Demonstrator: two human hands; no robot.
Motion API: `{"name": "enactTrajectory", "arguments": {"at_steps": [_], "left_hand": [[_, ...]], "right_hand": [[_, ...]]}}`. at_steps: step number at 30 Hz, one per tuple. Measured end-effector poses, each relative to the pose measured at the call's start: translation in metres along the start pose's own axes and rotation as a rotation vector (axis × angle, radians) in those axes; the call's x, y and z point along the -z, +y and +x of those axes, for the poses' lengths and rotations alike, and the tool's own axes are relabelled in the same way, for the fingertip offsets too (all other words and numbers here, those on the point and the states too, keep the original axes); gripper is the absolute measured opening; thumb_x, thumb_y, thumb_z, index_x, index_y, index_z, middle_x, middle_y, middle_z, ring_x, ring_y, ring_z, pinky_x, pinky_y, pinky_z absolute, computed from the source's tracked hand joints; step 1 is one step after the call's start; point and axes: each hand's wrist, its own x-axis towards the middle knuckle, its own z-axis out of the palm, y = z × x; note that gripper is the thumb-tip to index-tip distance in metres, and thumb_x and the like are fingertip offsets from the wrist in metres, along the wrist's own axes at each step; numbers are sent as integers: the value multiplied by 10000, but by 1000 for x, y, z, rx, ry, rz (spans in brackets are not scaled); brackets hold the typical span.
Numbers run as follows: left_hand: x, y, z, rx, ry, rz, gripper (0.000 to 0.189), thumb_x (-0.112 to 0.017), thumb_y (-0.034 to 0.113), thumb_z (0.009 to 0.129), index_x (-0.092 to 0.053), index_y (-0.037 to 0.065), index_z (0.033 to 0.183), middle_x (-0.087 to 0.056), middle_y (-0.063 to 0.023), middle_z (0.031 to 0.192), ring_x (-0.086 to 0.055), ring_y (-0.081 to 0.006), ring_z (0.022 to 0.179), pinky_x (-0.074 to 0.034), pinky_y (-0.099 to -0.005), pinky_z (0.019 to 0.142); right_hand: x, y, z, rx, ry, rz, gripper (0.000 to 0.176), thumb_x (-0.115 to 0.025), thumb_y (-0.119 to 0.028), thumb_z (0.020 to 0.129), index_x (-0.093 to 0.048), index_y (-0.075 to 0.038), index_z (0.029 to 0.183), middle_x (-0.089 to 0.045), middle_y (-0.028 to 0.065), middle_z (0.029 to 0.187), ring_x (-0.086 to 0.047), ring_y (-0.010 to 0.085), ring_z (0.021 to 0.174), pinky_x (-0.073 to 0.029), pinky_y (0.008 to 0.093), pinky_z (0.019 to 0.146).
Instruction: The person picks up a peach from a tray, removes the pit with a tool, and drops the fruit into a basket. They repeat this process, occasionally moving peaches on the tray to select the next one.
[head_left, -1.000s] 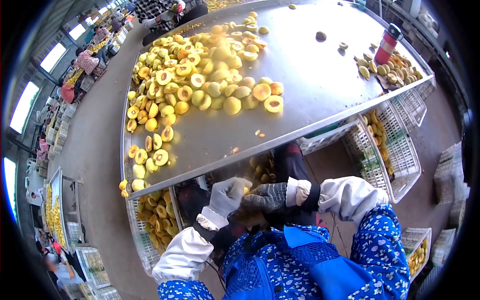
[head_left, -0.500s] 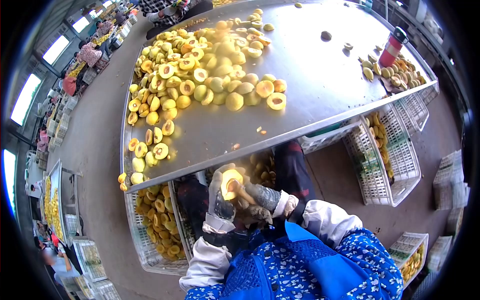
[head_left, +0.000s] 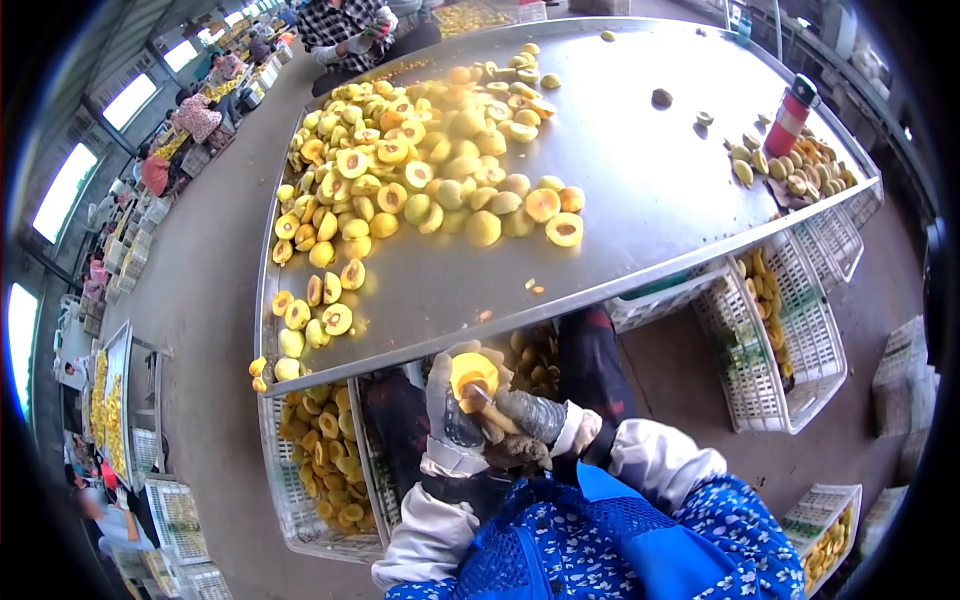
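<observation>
My left hand (head_left: 446,408), in a grey glove, holds a yellow fruit half (head_left: 474,375) below the front edge of the metal table (head_left: 420,335). My right hand (head_left: 532,416), gloved as well, is closed on a tool with a wooden handle (head_left: 499,417). The tool's metal end touches the cut face of the fruit half. Many halved yellow fruits (head_left: 400,170) are heaped on the table's left side, several with brown pits or hollows showing. Between my legs, more fruit pieces (head_left: 535,360) lie partly hidden behind my hands.
A crate of fruit halves (head_left: 330,470) stands under the table at left. More crates (head_left: 765,340) stand at right. A red bottle (head_left: 791,118) and fruits are at the table's right corner. A person in a checked shirt (head_left: 345,35) sits beyond the table; others work at far left.
The view has tilted and shifted, so the table appears lower and further right. The tool's tip now sits deeper over the middle of the fruit half, which has turned slightly in my left hand.
</observation>
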Motion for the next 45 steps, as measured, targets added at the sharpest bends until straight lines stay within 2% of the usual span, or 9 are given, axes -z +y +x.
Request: {"name": "enactTrajectory", "arguments": {"at_steps": [3, 6, 11, 14, 25, 30, 33, 36, 45], "left_hand": [[15, 4, 3, 57, 133, -189, 440, -421, 438, 920, -549, 40, 1057, -627, -165, 902, -619, -249, 733, -534, -334, 565], [28, 15, 5, -54, 274, -234, 439, -457, 426, 910, -534, 26, 1073, -633, -173, 901, -640, -267, 701, -552, -326, 531], [140, 81, -3, -955, 783, 1622, 209, -587, 220, 841, -632, 19, 876, -627, -144, 897, -604, -292, 867, -486, -389, 767], [125, 109, 5, -903, 897, 2140, 373, -665, 259, 741, -578, 51, 1038, -592, -161, 990, -572, -347, 927, -474, -423, 795], [-21, -16, 276, -222, -286, 2387, 762, -553, 552, 760, -344, 81, 1321, -444, -178, 1261, -552, -345, 1032, -448, -410, 865], [-23, -1, 257, -175, -218, 2183, 549, -582, 490, 780, -467, 97, 1144, -569, -175, 1035, -608, -321, 889, -474, -428, 776], [22, 15, 236, 79, -112, 1025, 349, -543, 306, 880, -488, 38, 1096, -608, -142, 768, -601, -250, 492, -467, -288, 385], [46, 34, 182, 183, -111, 318, 502, -438, 516, 889, -527, 62, 1082, -627, -145, 803, -620, -273, 559, -503, -339, 449], [39, 22, 65, 10, 92, 255, 522, -388, 502, 923, -563, 21, 1023, -626, -121, 802, -617, -213, 628, -517, -295, 537]], "right_hand": [[2, 11, -1, 214, 151, -800, 268, -529, -328, 926, -580, -72, 990, -558, 19, 788, -537, 135, 633, -464, 255, 554], [-10, 8, 0, -157, 243, -491, 345, -456, -396, 942, -564, -80, 858, -516, 5, 614, -461, 94, 451, -376, 223, 409], [90, 36, -17, 265, 512, -1275, 393, -462, -407, 930, -547, -30, 998, -574, 77, 746, -578, 181, 631, -454, 303, 529], [103, 37, -21, -63, 445, -1380, 378, -464, -286, 921, -483, -19, 1187, -588, 112, 859, -603, 246, 787, -487, 360, 675], [84, 21, -4, 155, 741, -1292, 419, -357, -353, 969, -511, -86, 1254, -589, 277, 1032, -554, 408, 972, -426, 429, 853], [106, 35, -5, -345, 600, -1708, 386, -355, -297, 976, -505, -96, 1270, -546, 259, 1167, -521, 384, 1089, -416, 405, 900], [57, 8, -7, -105, 762, -1016, 391, -370, -291, 974, -513, -52, 1248, -550, 242, 1180, -544, 347, 1080, -414, 377, 914], [83, 29, -6, 123, 749, -844, 337, -433, -242, 957, -545, -20, 1184, -607, 186, 1101, -583, 255, 1018, -437, 321, 869], [3, -20, 4, 536, 631, -1947, 242, -418, -218, 937, -544, -76, 1087, -573, 188, 843, -592, 360, 694, -468, 432, 578]]}}
